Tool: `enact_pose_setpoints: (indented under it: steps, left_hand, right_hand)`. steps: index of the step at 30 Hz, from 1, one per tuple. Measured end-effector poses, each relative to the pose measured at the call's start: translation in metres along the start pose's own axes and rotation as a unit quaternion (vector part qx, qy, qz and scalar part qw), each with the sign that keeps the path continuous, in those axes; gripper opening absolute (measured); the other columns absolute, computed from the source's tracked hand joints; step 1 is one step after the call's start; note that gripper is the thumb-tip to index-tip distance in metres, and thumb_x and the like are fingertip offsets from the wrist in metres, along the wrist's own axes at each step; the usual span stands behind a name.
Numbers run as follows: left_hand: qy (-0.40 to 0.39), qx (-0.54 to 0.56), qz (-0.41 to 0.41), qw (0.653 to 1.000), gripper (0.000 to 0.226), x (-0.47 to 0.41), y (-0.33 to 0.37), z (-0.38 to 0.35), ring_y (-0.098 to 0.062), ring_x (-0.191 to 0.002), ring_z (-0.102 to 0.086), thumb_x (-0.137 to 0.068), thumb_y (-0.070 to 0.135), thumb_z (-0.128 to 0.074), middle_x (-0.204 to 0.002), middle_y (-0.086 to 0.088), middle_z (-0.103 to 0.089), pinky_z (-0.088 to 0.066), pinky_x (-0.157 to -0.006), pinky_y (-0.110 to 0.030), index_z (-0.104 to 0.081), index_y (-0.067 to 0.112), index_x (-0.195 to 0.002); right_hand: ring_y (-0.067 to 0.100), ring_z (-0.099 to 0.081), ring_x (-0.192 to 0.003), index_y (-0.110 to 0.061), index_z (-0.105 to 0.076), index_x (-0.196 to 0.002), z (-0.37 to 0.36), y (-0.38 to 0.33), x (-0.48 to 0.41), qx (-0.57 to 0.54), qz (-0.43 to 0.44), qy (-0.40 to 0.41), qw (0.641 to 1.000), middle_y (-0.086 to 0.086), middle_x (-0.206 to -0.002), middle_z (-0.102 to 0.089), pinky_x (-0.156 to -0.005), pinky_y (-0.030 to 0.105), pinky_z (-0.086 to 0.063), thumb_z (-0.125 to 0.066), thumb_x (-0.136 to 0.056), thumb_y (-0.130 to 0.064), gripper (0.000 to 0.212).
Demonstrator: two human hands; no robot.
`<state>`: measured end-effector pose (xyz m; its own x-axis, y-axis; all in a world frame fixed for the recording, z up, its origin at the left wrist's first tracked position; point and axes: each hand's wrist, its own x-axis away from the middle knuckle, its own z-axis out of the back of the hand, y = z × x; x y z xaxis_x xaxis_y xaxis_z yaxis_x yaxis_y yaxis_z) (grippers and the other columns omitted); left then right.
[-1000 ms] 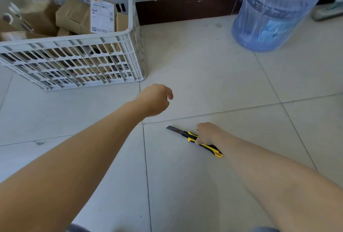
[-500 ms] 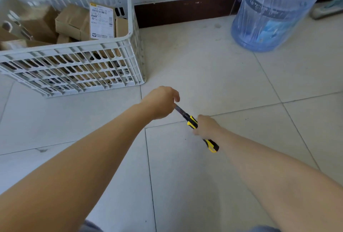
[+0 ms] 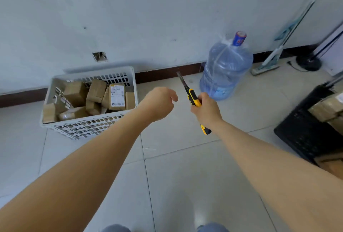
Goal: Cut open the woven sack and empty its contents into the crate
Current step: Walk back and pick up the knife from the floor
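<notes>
One knife (image 3: 192, 96), gripped in the right hand (image 3: 207, 111), points blade up-left (left hand (image 3: 157, 103) slack, empty).

Bright, even, cool light; shadows faint and soft. Pale sheen on the floor (image 3: 199, 211) at bottom. Wide-angle bend: skirting board (image 3: 163, 72) bows, mop handle (image 3: 304, 14) leans. Slight blur on white crate (image 3: 87, 129) lattice and utility knife (image 3: 193, 99) blade. Far right edge smeared.
</notes>
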<state>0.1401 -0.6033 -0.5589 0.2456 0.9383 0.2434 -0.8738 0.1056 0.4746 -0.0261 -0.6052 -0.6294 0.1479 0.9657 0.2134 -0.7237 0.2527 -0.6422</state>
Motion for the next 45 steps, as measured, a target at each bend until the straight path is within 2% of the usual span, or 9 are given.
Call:
enact_pose_setpoints:
  steps: [7,9,16,20,23,28,32,38,45]
  left_hand:
    - [0.064,0.007,-0.096,0.993,0.032,0.060,0.172,0.201,-0.023,-0.105,-0.059,-0.087,0.004,-0.047,-0.111,-0.006,-0.065,-0.044,-0.089,-0.027,-0.067,0.014,-0.110]
    - [0.079,0.008,-0.129,0.988,0.032,0.081,0.218,0.245,-0.022,-0.103,-0.059,-0.087,0.002,-0.048,-0.110,-0.006,-0.065,-0.043,-0.086,-0.025,-0.067,0.014,-0.110]
    - [0.093,-0.005,-0.293,0.952,0.031,0.143,0.355,0.309,-0.022,-0.099,-0.059,-0.088,0.005,-0.049,-0.109,-0.008,-0.065,-0.044,-0.084,-0.027,-0.066,0.013,-0.113]
    - [0.054,0.023,-0.387,0.920,0.030,0.177,0.428,0.286,-0.021,-0.094,-0.058,-0.086,0.004,-0.050,-0.102,-0.008,-0.065,-0.041,-0.079,-0.022,-0.067,0.012,-0.109]
    - [-0.002,0.011,-0.450,0.893,0.030,0.206,0.479,0.256,-0.024,-0.101,-0.058,-0.089,0.005,-0.049,-0.107,-0.010,-0.065,-0.041,-0.085,-0.023,-0.067,0.009,-0.112]
    - [-0.053,0.014,-0.524,0.850,0.026,0.246,0.562,0.197,-0.013,-0.094,-0.058,-0.089,0.008,-0.051,-0.097,0.004,-0.060,-0.038,-0.077,-0.017,-0.068,0.016,-0.108]
    - [-0.085,-0.001,-0.575,0.814,0.026,0.280,0.630,0.148,-0.011,-0.093,-0.057,-0.090,0.011,-0.052,-0.108,-0.002,-0.065,-0.044,-0.083,-0.022,-0.066,0.015,-0.112]
    - [-0.112,-0.041,-0.576,0.809,0.026,0.303,0.721,0.066,-0.014,-0.095,-0.059,-0.093,0.013,-0.051,-0.107,-0.001,-0.065,-0.047,-0.085,-0.026,-0.065,0.017,-0.114]
    - [-0.132,-0.066,-0.549,0.823,0.028,0.308,0.792,0.000,-0.010,-0.091,-0.057,-0.093,0.012,-0.049,-0.111,0.000,-0.066,-0.046,-0.083,-0.022,-0.068,0.017,-0.113]
  right_hand:
    - [0.022,-0.048,-0.079,-0.009,-0.053,-0.102,0.236,-0.147,0.056,-0.044,0.066,0.106,0.991,0.003,-0.086,-0.055,-0.063,0.028,-0.029,-0.059,-0.087,-0.013,0.016]
    - [0.023,-0.049,-0.080,-0.005,-0.055,-0.106,0.296,-0.175,0.080,-0.040,0.071,0.149,0.986,0.004,-0.089,-0.056,-0.067,0.030,-0.036,-0.062,-0.087,-0.015,0.023]
    - [0.024,-0.054,-0.077,-0.006,-0.055,-0.107,0.450,-0.195,0.179,-0.035,0.053,0.273,0.960,0.006,-0.089,-0.060,-0.067,0.032,-0.042,-0.061,-0.086,-0.017,0.024]
    - [0.023,-0.053,-0.075,-0.007,-0.054,-0.108,0.498,-0.149,0.253,-0.011,-0.008,0.337,0.941,0.008,-0.092,-0.060,-0.060,0.032,-0.041,-0.061,-0.087,-0.017,0.024]
    - [0.022,-0.052,-0.071,-0.007,-0.052,-0.109,0.528,-0.103,0.312,-0.012,-0.071,0.378,0.923,0.008,-0.092,-0.060,-0.059,0.034,-0.043,-0.060,-0.089,-0.017,0.025]
    - [0.016,-0.051,-0.072,-0.014,-0.053,-0.117,0.574,-0.023,0.402,-0.027,-0.152,0.450,0.880,-0.001,-0.091,-0.054,-0.059,0.027,-0.038,-0.060,-0.090,-0.021,0.029]
    - [0.013,-0.047,-0.064,-0.013,-0.054,-0.117,0.612,0.045,0.454,-0.046,-0.198,0.476,0.856,0.001,-0.091,-0.053,-0.053,0.027,-0.035,-0.059,-0.090,-0.018,0.029]
    - [0.019,-0.050,-0.068,-0.011,-0.059,-0.111,0.653,0.156,0.500,-0.047,-0.248,0.442,0.861,0.004,-0.087,-0.058,-0.055,0.028,-0.037,-0.061,-0.087,-0.017,0.025]
    - [0.020,-0.043,-0.058,-0.011,-0.068,-0.104,0.695,0.256,0.513,-0.068,-0.288,0.369,0.881,0.007,-0.070,-0.054,-0.053,0.027,-0.034,-0.062,-0.083,-0.015,0.022]
